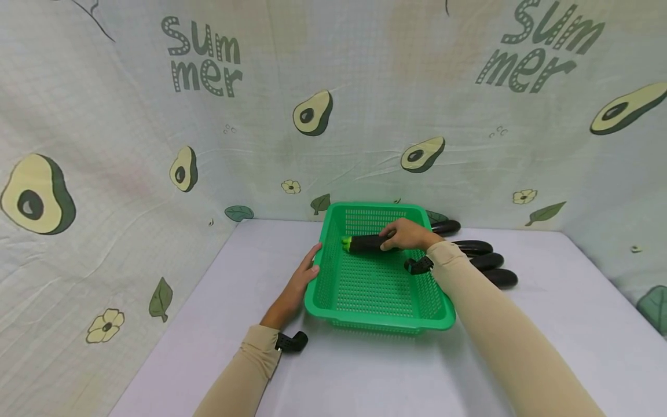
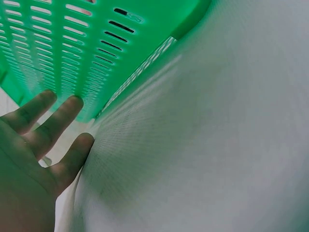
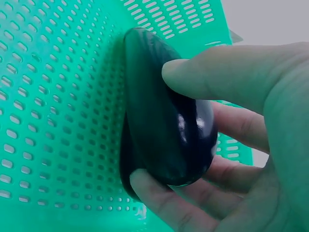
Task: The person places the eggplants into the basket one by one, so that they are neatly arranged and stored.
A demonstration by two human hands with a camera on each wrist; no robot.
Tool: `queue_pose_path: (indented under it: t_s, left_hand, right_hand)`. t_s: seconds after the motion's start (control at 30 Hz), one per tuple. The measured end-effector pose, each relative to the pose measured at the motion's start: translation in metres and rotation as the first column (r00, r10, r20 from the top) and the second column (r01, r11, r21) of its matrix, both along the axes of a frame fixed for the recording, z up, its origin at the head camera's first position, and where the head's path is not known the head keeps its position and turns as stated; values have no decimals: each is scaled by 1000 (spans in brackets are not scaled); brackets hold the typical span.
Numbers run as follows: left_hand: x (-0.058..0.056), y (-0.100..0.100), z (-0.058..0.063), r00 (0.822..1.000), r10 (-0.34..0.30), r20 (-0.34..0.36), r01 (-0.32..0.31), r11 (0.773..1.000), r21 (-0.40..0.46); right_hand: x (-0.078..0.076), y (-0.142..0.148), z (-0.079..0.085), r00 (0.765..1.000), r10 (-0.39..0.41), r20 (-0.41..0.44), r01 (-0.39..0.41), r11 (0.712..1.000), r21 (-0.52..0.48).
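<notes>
A green plastic basket (image 1: 383, 317) with slotted walls stands on the table. My right hand (image 1: 410, 234) is inside it and holds a dark, glossy eggplant (image 3: 169, 111), thumb on one side and fingers curled round the other. Under that one, a second eggplant (image 3: 126, 159) shows against the basket, touched by a fingertip; most of it is hidden. Their green stem ends point left in the head view. My left hand (image 1: 303, 279) is at the basket's left side, its fingers extended along the outer wall, with nothing in its grasp.
Several more eggplants (image 1: 501, 279) lie on the white table (image 1: 563, 324) to the right of the basket, partly covered by my right forearm. Behind the table hangs a pale cloth (image 1: 365, 162) printed with avocados.
</notes>
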State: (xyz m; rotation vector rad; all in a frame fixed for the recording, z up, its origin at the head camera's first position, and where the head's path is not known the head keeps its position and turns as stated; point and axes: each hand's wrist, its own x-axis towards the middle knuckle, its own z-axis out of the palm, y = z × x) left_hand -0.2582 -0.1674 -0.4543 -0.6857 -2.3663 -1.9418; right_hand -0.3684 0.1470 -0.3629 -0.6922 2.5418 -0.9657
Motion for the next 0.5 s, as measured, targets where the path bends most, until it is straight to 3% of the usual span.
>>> queue_pose_path:
  t_s: [0.5]
  left_hand:
    - [0, 0, 1, 1000, -5, -7, 5, 1000, -2]
  right_hand:
    - [0, 0, -2, 1000, -11, -18, 11, 1000, 11]
